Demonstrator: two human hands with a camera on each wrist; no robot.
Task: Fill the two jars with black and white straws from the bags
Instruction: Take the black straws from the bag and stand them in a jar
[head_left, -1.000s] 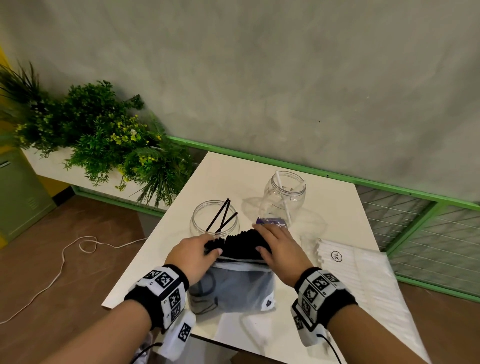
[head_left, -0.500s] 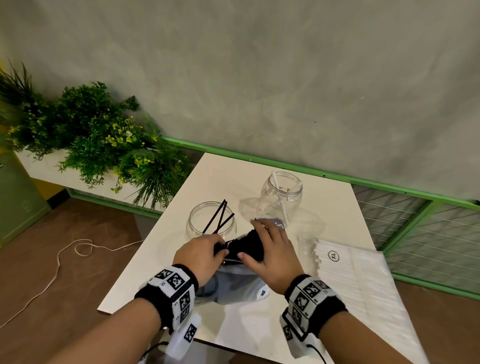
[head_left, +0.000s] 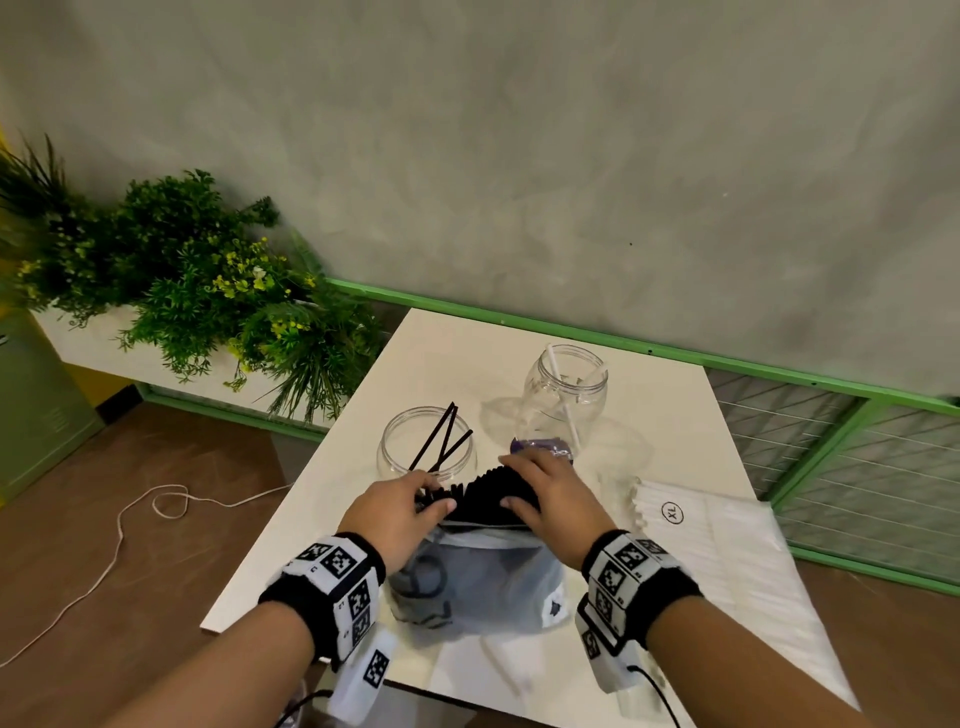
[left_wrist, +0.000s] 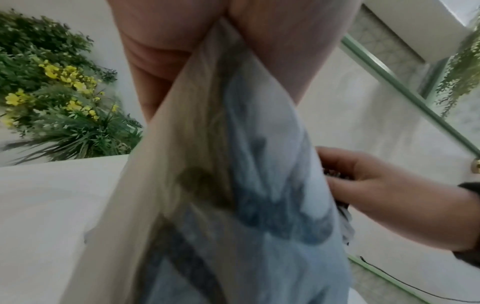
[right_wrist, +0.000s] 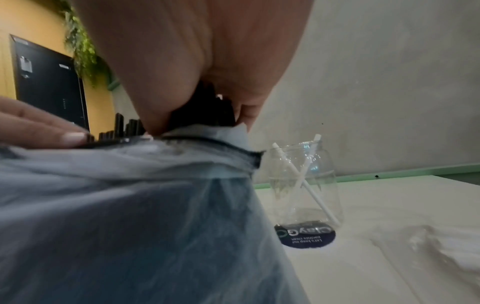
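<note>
Both hands work at the mouth of the translucent grey plastic bag (head_left: 480, 577), which stands on the white counter (head_left: 670, 415) directly in front of the person. The bundle of black plastic straws (head_left: 491, 496) protrudes upward from the bag's mouth, long axis near upright and fanned slightly away from the person.

Right hand (head_left: 553, 499): grip curled over the right part of the bundle, thumb on the near side and fingers on the far side; the right wrist view confirms straws held between thumb and fingers. Left hand (head_left: 397, 512): thumb and fingertips pinch at the leftmost straw ends, and the left wrist view shows the bag's film caught between thumb and fingers. How many straws the left grip holds cannot be told.

The wide clear plastic jar with 3 black straws (head_left: 428, 449) stands just beyond the left hand, ahead and slightly left of the bundle. The narrower clear plastic jar with 2 white straws (head_left: 566, 395) stands farther back, to the right. The flat clear bag of white straws (head_left: 717, 540) lies on the counter to the right of the right hand.

Judgement: the coming move is a lift of black straws along their own axis, then a short carry forward and left into the wide jar. The left hand is nearer that jar
</note>
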